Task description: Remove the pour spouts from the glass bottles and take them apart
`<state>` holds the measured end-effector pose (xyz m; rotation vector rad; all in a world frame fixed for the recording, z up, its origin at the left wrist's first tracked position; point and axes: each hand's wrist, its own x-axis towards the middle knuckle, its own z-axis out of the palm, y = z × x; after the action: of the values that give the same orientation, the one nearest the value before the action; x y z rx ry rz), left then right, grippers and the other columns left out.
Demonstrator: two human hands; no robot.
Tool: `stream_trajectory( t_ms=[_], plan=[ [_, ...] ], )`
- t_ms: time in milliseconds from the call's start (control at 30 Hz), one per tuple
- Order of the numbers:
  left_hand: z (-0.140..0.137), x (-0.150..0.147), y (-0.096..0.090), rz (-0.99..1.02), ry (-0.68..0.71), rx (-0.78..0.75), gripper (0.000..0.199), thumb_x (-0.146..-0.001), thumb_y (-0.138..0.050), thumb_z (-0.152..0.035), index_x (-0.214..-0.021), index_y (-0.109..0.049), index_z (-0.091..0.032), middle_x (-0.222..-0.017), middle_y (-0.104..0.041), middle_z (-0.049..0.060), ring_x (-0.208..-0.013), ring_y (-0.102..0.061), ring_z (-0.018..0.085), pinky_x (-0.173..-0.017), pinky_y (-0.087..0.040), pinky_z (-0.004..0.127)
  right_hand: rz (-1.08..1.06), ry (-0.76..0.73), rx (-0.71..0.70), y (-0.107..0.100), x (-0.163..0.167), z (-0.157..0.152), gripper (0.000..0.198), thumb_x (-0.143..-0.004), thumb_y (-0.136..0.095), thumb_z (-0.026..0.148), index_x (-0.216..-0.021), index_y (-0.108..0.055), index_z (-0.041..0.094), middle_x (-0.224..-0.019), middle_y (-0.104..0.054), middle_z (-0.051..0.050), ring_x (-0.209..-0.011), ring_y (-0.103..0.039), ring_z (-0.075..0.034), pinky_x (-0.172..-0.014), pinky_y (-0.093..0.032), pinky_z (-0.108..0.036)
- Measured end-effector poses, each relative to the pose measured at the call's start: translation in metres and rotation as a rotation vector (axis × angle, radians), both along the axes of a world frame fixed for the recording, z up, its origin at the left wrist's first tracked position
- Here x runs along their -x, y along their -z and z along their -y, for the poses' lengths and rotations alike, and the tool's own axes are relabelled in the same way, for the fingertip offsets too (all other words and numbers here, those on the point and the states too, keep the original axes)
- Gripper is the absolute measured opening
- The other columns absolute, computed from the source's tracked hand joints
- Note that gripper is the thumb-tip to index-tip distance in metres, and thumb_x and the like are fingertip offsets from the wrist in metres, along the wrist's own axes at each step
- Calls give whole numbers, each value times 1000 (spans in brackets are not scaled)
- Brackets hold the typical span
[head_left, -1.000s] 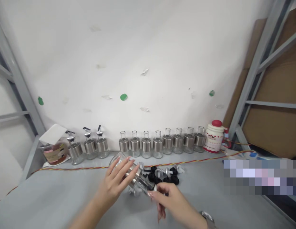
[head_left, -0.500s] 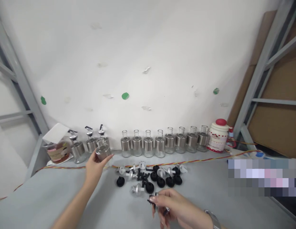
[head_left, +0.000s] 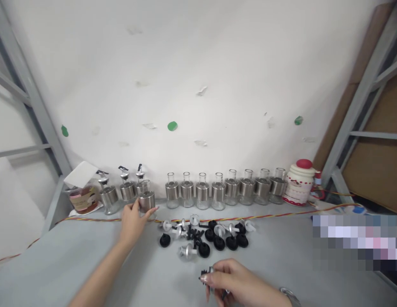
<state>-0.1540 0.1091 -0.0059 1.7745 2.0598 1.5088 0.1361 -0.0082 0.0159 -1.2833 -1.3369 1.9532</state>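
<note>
My left hand (head_left: pixel 132 224) is closed around the lower part of an uncapped glass bottle with a steel sleeve (head_left: pixel 147 198). That bottle stands upright in front of the capped bottles (head_left: pixel 127 190) at the back left, which carry pourer tops with black flaps. Low in the middle, my right hand (head_left: pixel 238 281) pinches a pourer spout (head_left: pixel 204 276) between thumb and fingers. Its black ribbed stopper points left; the fingers hide most of the rest. Beyond this hand lie loose silver-and-clear pourer parts (head_left: pixel 188 251), black caps (head_left: pixel 204 250) and small black pieces (head_left: pixel 194 233).
Several open bottles (head_left: pixel 202 192) line the wall, beside a white jar with a red lid (head_left: pixel 298 184). A tub with brown contents (head_left: pixel 85 202) stands at far left. A twisted red-yellow wire (head_left: pixel 265 216) crosses the grey table (head_left: pixel 79 251). Metal frames flank both sides.
The bottle in my left hand has gone from tilted to upright, lower by the capped bottles. My right hand keeps the pourer, its fingers closed more tightly together. The camera view has shifted slightly.
</note>
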Motion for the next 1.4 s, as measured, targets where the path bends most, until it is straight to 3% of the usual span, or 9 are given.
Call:
stream_trajectory(
  t_ms=[100,267,467,700,900,1167,1267,1400],
  plan=[
    [-1,4,3,-95,-38,-10,68,-56,-60,-56,-109,-56,-13,-82,-45,6,-89,-45,33,-83,-34,49,9,16,-19,2,1,1,29,-63,-63,40,-64,-52,14,-47,-51,5,-42,-48,-6,-44,-33,-18],
    [-1,0,9,-133,-4,11,67,-63,-52,-55,-114,-52,-13,-72,-40,1,-67,-48,23,-73,-42,41,11,29,-21,5,1,-1,29,-63,-63,40,-64,-51,14,-48,-52,4,-42,-48,-7,-43,-32,-19],
    [-3,-8,17,-78,70,45,78,-71,-46,-51,-132,-25,-9,-65,-45,-3,-61,-52,19,-65,-47,35,39,27,-24,3,1,-2,29,-64,-63,41,-65,-53,14,-49,-52,4,-43,-48,-7,-44,-33,-19],
    [-6,-6,22,-61,115,49,56,-69,-48,-45,-115,-49,-12,-84,-48,4,-75,-58,20,-78,-46,38,17,-4,-20,0,2,-2,30,-63,-63,41,-63,-55,12,-44,-49,5,-41,-48,-7,-42,-33,-18],
    [-4,-8,23,-107,139,45,47,-70,-49,-37,-111,-53,-16,-91,-53,6,-86,-59,22,-83,-44,38,-1,5,-36,0,2,-1,29,-65,-62,39,-63,-56,11,-45,-48,5,-40,-48,-6,-42,-32,-17],
    [-2,-15,26,-209,187,92,42,-71,-51,-31,-110,-53,-16,-113,-55,9,-111,-46,26,-94,-36,39,3,-20,-18,5,2,-4,32,-63,-63,43,-64,-58,11,-43,-49,4,-39,-48,-7,-40,-32,-16],
    [1,-16,19,-243,199,63,38,-75,-48,-31,-109,-53,-14,-111,-55,10,-107,-49,26,-92,-37,41,-30,-16,-30,5,2,-3,35,-63,-63,46,-64,-59,10,-43,-48,4,-39,-48,-7,-41,-33,-17],
    [25,-33,-7,-287,213,-43,36,-82,-38,-31,-113,-48,-15,-106,-54,12,-100,-51,25,-88,-39,42,-230,72,-52,7,2,-3,46,-65,-58,56,-73,-59,11,-40,-45,7,-33,-40,-5,-45,-39,-21]
  ],
)
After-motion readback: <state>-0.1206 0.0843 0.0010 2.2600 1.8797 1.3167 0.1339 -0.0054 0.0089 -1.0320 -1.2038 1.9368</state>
